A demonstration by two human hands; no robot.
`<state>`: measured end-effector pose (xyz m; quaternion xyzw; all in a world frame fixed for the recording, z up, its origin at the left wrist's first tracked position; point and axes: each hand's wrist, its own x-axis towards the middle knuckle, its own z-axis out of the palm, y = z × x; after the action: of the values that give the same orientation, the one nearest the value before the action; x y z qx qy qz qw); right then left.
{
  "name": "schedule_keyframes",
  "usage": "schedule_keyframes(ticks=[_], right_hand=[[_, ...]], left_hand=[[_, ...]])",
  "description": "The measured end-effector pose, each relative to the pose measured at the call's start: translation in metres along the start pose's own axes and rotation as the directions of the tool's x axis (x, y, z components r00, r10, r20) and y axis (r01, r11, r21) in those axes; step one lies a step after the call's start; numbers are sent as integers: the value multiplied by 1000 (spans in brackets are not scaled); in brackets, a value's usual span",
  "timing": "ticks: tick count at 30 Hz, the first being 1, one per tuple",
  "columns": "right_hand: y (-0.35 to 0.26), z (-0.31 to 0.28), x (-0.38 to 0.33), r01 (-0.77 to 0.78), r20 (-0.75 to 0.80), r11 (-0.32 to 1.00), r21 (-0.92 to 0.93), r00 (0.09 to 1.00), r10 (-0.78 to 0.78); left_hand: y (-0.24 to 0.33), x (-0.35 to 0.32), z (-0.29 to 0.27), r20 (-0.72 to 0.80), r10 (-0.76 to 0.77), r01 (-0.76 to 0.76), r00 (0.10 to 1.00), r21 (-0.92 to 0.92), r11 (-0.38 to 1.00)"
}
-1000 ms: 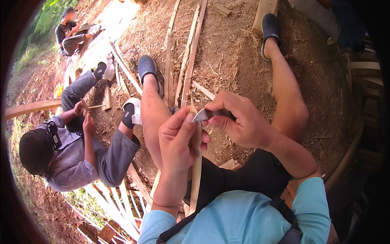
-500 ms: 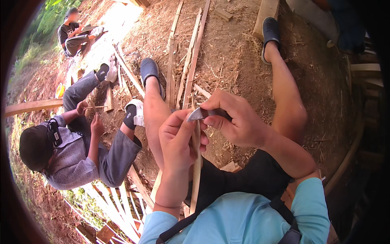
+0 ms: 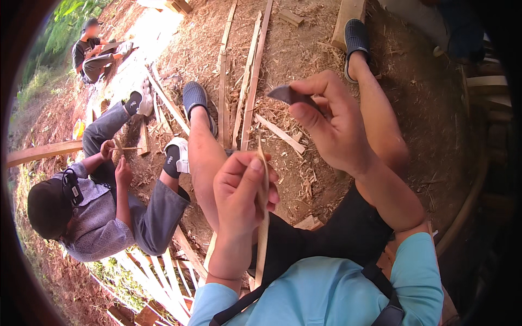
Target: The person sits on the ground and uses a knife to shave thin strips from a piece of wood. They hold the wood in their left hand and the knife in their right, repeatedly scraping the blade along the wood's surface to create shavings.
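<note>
My left hand (image 3: 238, 187) is closed around a thin, pale wooden strip (image 3: 262, 242), thumb pressed along it. The strip stands roughly lengthwise, its pointed upper end rising just past my fingers and its lower part running down over my lap. Farther out and to the right, my right hand (image 3: 337, 125) grips a small knife with a short, dark, pointed blade (image 3: 281, 94). The tip points left, and the blade is apart from the strip. My fingers hide most of the knife's handle.
Long wooden strips (image 3: 251, 81) and a short split piece (image 3: 280, 133) lie on shaving-covered soil between my feet. At left sits a person (image 3: 98, 217) handling a thin piece; another person (image 3: 95, 54) sits farther back. A thick wooden block (image 3: 348, 24) lies by my right shoe.
My right hand has lifted the knife off the strip and moved it away, outward and to the right. My left hand still holds the strip in nearly the same place.
</note>
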<state>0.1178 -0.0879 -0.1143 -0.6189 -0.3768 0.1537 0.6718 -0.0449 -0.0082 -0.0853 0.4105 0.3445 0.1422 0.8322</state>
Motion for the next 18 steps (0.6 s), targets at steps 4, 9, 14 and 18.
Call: schedule_keyframes(ticks=[4, 9, 14, 18], right_hand=[[-14, 2, -18, -78, 299, 997, 12, 952, 71], [-11, 6, -20, -98, 401, 995, -10, 911, 94], [-9, 9, -20, -34, 398, 999, -7, 917, 34], [-7, 10, -22, 26, 374, 999, -20, 927, -16]], left_hand=[[0, 6, -5, 86, -1, 10, 996, -97, 995], [1, 5, -7, 61, -5, 8, 998, -63, 998], [0, -1, -2, 17, 39, -39, 999, 5, 999], [-2, -4, -2, 34, 38, -38, 999, -5, 999]])
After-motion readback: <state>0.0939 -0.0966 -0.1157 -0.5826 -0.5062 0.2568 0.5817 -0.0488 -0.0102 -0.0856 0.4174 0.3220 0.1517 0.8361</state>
